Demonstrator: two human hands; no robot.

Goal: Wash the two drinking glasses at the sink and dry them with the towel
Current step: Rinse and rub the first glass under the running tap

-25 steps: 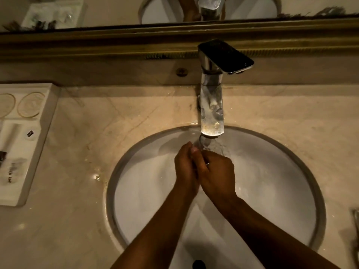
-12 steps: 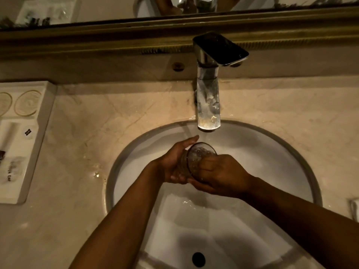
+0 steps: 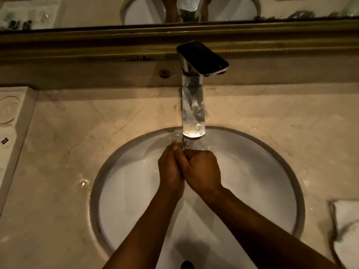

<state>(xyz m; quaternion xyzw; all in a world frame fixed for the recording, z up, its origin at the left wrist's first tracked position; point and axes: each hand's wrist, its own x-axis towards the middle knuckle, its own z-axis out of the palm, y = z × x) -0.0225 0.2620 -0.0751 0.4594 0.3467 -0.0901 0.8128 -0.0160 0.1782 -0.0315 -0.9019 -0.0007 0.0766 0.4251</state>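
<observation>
Rinse | we clasp the glass (image 3: 191, 145) between left hand (image 3: 171, 167) and right hand (image 3: 202, 169), both wrapped round it | glass points far, under the faucet (image 3: 193, 105) | towel (image 3: 345, 230) lies right, nearer our right hand

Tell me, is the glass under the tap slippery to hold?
Probably yes. The glass is smooth, clear and sits right under the faucet, so it is likely wet. That may be why the left hand and right hand both wrap it. It looks thin, so dropping it into the sink could crack it.
</observation>
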